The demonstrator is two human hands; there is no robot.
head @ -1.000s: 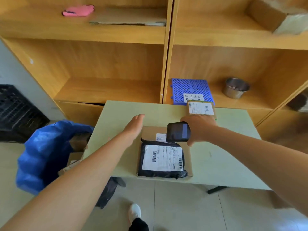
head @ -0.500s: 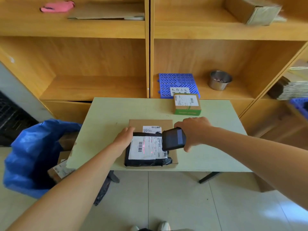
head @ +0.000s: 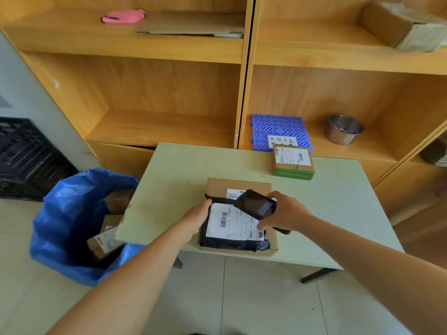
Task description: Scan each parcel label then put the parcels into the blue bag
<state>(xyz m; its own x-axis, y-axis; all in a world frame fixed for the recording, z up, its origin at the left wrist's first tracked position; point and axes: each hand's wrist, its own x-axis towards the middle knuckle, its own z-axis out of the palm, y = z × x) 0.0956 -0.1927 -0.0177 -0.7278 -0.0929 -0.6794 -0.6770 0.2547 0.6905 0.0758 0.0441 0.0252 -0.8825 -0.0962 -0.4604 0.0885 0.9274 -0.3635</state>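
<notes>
Head view, black parcel [head: 232, 240] flat, label up, long axis toward shelves.

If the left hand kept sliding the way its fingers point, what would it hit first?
The left hand points up and right across the black parcel, so it would probably meet the scanner held in the right hand first; depth is unclear.

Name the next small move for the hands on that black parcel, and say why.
Probably lift the black parcel with the left hand and carry it to the blue bag. The left hand already grips its edge, the right hand holds the scanner over its label, and the bag sits open beside the table.
</notes>
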